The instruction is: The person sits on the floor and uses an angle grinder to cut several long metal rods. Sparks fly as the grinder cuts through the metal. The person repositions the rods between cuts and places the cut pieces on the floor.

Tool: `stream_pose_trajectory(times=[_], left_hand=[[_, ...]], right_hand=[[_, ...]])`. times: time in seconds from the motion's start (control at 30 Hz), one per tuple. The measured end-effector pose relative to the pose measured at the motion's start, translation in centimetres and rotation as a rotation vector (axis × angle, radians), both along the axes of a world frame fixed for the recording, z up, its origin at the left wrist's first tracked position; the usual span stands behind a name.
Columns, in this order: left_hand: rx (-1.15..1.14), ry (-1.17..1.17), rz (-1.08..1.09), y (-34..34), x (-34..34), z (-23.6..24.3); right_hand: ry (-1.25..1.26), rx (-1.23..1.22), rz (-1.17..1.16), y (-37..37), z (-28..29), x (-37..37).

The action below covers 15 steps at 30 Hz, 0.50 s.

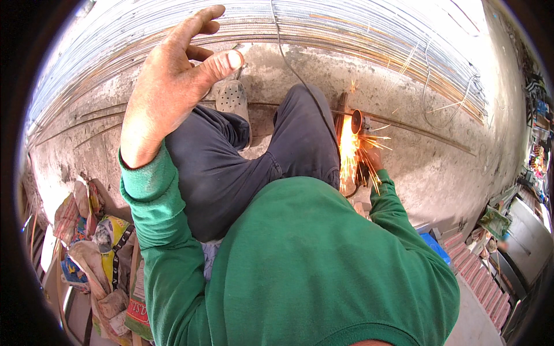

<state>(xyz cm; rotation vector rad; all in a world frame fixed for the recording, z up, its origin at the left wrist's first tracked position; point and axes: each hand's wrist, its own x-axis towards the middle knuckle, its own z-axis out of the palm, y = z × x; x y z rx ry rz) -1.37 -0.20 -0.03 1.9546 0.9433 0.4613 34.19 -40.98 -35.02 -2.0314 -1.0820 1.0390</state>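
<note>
My left hand (167, 92) is raised above my left leg, fingers apart and slightly curled, nothing in it. Beside my right knee my right hand (373, 157), partly hidden by sparks, grips an angle grinder (365, 128). Its cutting disc (356, 121) meets a thin steel bar (415, 132) lying across the concrete, and bright sparks (348, 153) spray down toward me. A power cord (294, 71) runs over my right leg toward the grinder. A perforated grey shoe (231, 101) shows beyond my left leg.
Long steel rods (358, 26) are stretched along the top of the view, with loose wire loops among them. Rags and sacks (98, 254) are piled at my lower left. A blue object (434, 247) and pink slatted material (476, 277) sit at the lower right, near assorted clutter.
</note>
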Motion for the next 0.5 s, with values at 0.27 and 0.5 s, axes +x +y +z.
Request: stream_pose_trajectory(times=[0.27,0.5], left_hand=[[0.014,0.011,-0.008,0.1,-0.1,-0.1],[0.035,0.020,-0.011,0.3,-0.6,-0.5]], right_hand=[[0.253,-0.230,-0.395,-0.2,-0.1,0.0],[0.352,-0.396,-0.496,0.9,0.7,0.2]])
